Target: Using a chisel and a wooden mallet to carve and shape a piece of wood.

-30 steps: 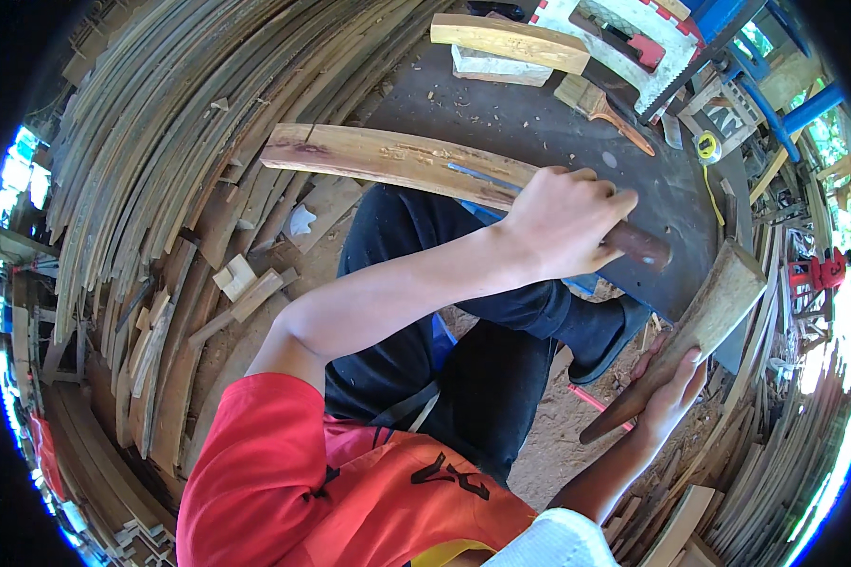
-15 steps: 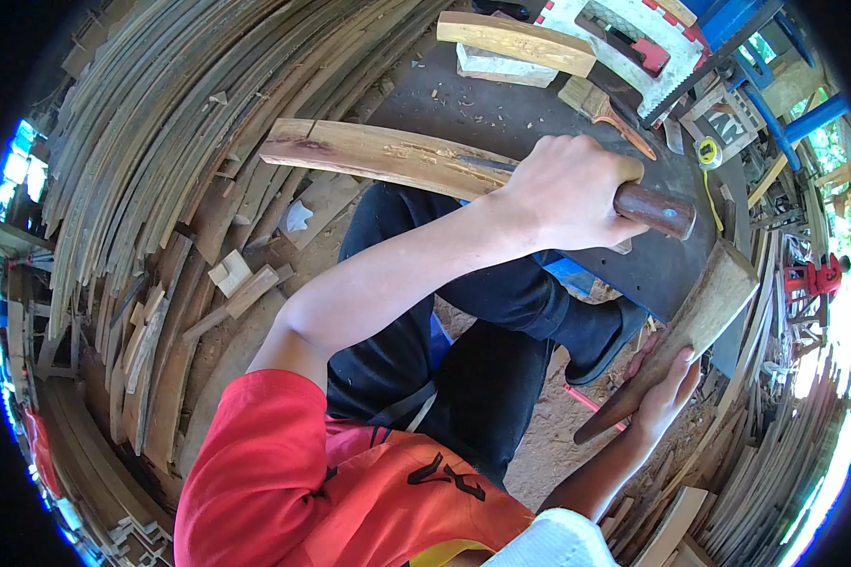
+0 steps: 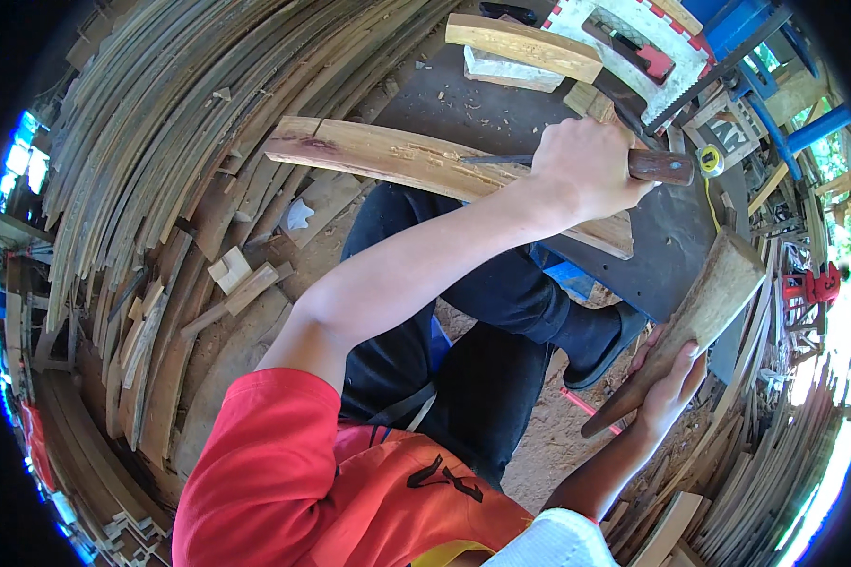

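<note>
My left hand (image 3: 584, 170) is closed around the dark wooden handle of a chisel (image 3: 661, 166), whose narrow metal blade lies just over a long, pale, roughly cut board (image 3: 369, 153). The board rests on a dark work surface (image 3: 667, 265), and my left hand hides part of it. My right hand (image 3: 669, 392) grips a tapered wooden club (image 3: 706, 298), held diagonally at the right edge of that surface, below the chisel.
Wood blocks (image 3: 522, 45), a brush (image 3: 586, 99), a yellow tape measure (image 3: 710, 161) with its tape out, and a saw (image 3: 723, 66) are at the back. Long slats (image 3: 170, 113) are piled at left, with offcuts (image 3: 232, 271). More lumber (image 3: 766, 472) lines the right.
My left hand has moved up, away from me, with the chisel, which now lies flatter; more of the board's right end shows. My right hand and the club have barely moved.
</note>
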`<state>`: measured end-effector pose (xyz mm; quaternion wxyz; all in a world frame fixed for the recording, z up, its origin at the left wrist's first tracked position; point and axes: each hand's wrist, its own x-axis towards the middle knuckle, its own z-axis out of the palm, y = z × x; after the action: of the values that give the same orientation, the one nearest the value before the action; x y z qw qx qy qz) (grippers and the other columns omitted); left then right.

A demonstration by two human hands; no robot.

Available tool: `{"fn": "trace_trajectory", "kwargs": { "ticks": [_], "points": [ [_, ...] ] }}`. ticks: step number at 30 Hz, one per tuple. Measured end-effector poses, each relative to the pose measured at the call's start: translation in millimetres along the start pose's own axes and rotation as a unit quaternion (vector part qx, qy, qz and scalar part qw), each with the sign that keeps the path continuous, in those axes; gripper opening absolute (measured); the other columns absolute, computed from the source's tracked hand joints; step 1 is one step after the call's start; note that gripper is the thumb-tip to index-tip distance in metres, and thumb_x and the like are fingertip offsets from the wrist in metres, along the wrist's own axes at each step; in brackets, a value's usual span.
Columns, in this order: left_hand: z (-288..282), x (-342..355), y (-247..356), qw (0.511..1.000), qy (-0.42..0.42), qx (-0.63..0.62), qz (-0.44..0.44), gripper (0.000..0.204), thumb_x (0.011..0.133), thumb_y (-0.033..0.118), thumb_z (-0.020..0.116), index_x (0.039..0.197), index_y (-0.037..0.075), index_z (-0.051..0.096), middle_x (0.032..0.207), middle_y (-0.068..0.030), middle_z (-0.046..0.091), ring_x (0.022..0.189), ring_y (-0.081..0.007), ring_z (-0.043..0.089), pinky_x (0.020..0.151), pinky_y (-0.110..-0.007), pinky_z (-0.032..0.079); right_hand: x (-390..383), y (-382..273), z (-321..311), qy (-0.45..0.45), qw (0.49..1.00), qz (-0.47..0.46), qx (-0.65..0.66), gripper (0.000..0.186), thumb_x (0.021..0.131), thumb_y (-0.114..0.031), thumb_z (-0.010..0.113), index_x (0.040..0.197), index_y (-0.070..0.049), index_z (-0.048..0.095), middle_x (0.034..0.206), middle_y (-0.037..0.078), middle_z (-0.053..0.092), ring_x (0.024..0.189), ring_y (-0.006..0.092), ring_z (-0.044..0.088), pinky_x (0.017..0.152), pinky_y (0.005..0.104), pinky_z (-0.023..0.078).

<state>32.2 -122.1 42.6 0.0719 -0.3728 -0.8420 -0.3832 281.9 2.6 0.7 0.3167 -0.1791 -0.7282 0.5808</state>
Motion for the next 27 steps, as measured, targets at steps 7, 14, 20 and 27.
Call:
{"fn": "trace_trajectory", "kwargs": {
  "ticks": [7,14,20,27],
  "points": [
    [21.0,-5.7,-5.3,0.996,-0.078,0.042,-0.004,0.053,0.084,0.057,0.072,0.082,0.005,0.073,0.072,-0.0167,0.071,0.074,-0.0342,0.074,0.072,-0.044,0.061,32.4,-19.4,-2.3,0.045,0.999,-0.009,-0.008,0.061,0.106,-0.053,0.045,0.116,0.007,0.048,0.085,0.016,0.058,0.053,0.0189,0.054,0.046,0.0299,0.043],
    [-9.6,0.3,-0.5,0.999,0.003,-0.028,-0.025,0.05,0.086,0.053,0.072,0.082,0.003,0.075,0.068,-0.0132,0.071,0.07,-0.0289,0.075,0.069,-0.039,0.06,39.6,-7.9,1.1,0.012,0.999,0.011,-0.032,0.058,0.106,-0.053,0.044,0.115,0.004,0.05,0.085,0.013,0.058,0.054,0.0177,0.055,0.046,0.03,0.043],
    [-22.2,-3.8,-4.7,0.988,0.099,-0.115,-0.026,0.044,0.082,0.046,0.078,0.091,0.004,0.076,0.073,-0.0141,0.073,0.073,-0.0289,0.075,0.07,-0.038,0.059,49.6,-27.0,18.4,0.083,0.996,-0.015,-0.002,0.057,0.106,-0.053,0.045,0.12,0.002,0.05,0.086,0.014,0.058,0.054,0.0174,0.055,0.046,0.0295,0.043],
    [-17.3,-12.4,-0.8,0.993,0.039,-0.109,-0.03,0.025,0.077,0.03,0.075,0.093,0.011,0.076,0.079,-0.0192,0.072,0.081,-0.039,0.071,0.078,-0.046,0.058,71.6,-59.5,32.4,-0.115,0.971,0.01,-0.207,0.059,0.107,-0.057,0.036,0.115,-0.001,0.053,0.083,0.012,0.059,0.051,0.0185,0.053,0.045,0.0318,0.042]
  ]
}}
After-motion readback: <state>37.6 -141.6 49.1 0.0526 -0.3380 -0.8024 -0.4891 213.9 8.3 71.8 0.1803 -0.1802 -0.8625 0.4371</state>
